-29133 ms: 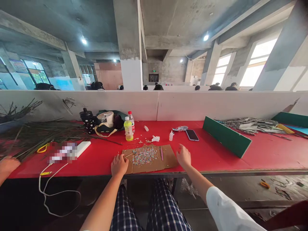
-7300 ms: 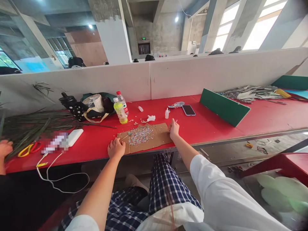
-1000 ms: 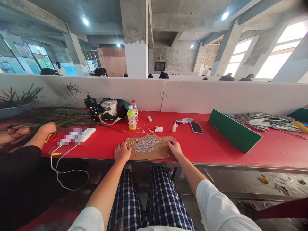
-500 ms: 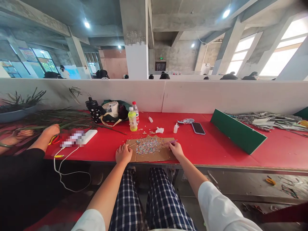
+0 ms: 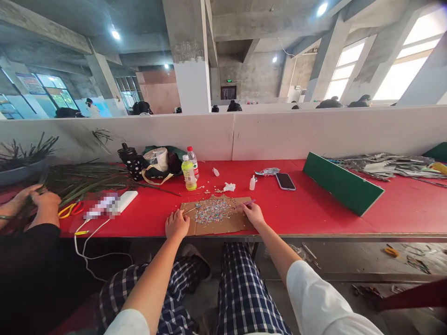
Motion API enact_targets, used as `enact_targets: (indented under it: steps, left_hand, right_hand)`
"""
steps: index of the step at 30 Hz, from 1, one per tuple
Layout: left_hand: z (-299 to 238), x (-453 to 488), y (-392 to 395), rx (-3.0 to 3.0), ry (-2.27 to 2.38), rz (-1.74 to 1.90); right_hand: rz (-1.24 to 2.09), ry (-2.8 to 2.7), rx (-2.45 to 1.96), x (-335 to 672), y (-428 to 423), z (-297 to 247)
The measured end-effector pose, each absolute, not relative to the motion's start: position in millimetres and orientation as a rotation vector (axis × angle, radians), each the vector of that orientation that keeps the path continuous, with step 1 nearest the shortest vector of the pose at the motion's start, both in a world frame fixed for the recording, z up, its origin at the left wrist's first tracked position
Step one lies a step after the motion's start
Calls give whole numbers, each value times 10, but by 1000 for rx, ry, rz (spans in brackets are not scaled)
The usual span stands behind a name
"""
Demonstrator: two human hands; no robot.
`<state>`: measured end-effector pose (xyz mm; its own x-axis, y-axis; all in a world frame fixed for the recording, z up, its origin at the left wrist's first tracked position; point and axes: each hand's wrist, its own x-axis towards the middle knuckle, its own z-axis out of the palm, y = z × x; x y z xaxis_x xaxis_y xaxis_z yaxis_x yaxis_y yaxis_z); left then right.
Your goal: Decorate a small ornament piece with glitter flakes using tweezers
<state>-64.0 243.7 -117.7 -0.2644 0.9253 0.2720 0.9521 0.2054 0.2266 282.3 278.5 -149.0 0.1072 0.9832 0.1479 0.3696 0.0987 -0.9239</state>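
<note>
A brown cardboard sheet [image 5: 236, 221] lies at the near edge of the red table [image 5: 314, 209], with a heap of tiny coloured beads [image 5: 211, 211] on it. My left hand [image 5: 176, 224] rests on the sheet's left end, fingers curled, pinching a thin stick [image 5: 190, 211] that points into the beads. My right hand [image 5: 254, 215] sits at the sheet's right end, closed on a thin pink stick [image 5: 246, 203] whose tip reaches toward the heap.
Behind the sheet stand a yellow drink bottle [image 5: 188, 172], a clear bottle [image 5: 192, 162], small glue bottles [image 5: 252, 182] and a phone [image 5: 285, 181]. A green board [image 5: 341, 183] lies to the right. At the left, another person's hands [image 5: 38, 201] handle green stems beside scissors [image 5: 70, 209].
My hands have stayed at the cardboard's two ends. The person at the left has pulled both hands back from the scissors toward the table edge. My left leg has swung out to the left.
</note>
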Motion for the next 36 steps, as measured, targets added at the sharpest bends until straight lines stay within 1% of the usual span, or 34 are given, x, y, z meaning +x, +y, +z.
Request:
enact_targets:
  steps: [36]
  left_hand:
    - [-1208, -646, 2453, -1838, -2360, -578]
  right_hand:
    - [837, -1459, -1513, 2809, 2747, -1438]
